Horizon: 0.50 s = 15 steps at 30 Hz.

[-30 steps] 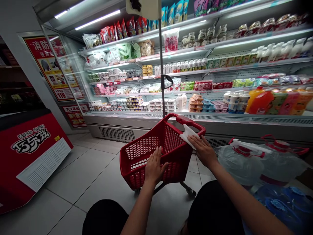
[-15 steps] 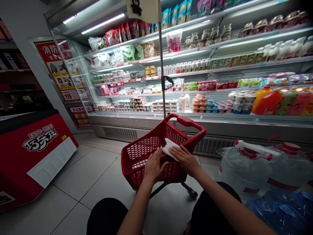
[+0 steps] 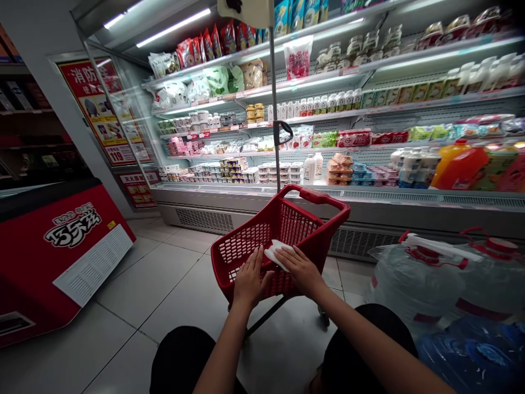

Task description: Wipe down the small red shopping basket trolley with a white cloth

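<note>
Cloth's shift: since a second ago, the white cloth and the right hand have slid left along the near rim, away from the handle end.
Red shopping cart: stands on the floor in the middle, before the person's knees, its handle at the far right.
Right hand: fingers laid flat over the cloth at the near rim; the thumb is hidden, so whether it pinches cannot be told.
Left hand: just left of the cloth, at the near side, fingers straight and close together, thumb spread away, gripping nothing.
Pole: rises behind the cart, with a black loop partway up.
Water jugs: clear, with red caps, to the right; a blue bottle sits nearer.
Red freezer: well apart on the left.
Chilled display case: spans the far side, shelves lit and stocked.
Red poster: on the far left wall.
</note>
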Tool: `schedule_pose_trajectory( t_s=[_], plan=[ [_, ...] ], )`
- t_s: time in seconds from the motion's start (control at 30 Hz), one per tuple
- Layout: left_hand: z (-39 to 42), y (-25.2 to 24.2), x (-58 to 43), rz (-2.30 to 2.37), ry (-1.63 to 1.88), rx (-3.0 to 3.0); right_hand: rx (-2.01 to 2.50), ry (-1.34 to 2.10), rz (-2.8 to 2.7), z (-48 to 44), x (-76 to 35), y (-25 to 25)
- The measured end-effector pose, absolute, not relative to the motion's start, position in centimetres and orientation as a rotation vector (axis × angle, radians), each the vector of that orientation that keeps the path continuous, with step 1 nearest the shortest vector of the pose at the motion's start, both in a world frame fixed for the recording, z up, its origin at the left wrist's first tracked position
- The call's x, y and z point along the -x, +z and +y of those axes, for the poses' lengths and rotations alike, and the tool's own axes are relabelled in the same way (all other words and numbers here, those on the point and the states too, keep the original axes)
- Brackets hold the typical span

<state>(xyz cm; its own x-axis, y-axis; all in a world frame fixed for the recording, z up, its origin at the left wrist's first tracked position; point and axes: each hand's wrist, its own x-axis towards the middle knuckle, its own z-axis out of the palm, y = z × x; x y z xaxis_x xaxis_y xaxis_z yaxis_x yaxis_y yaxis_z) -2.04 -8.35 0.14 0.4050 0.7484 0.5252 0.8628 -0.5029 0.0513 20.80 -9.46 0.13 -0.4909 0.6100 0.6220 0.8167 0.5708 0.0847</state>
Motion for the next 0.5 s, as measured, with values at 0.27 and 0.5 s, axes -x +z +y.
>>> schedule_pose_trajectory(
  t_s=[0.27,0.5],
  plan=[
    [-8.7,0.3,2.6,-1.507,-0.711,2.427,1.342,-0.587,-2.151,-7.6,-30.2,2.7],
    [-9.8,0.7,-0.3,-1.574,-0.692,2.395,1.283,-0.439,-2.147,-9.3,-21.7,-0.7]
  ],
)
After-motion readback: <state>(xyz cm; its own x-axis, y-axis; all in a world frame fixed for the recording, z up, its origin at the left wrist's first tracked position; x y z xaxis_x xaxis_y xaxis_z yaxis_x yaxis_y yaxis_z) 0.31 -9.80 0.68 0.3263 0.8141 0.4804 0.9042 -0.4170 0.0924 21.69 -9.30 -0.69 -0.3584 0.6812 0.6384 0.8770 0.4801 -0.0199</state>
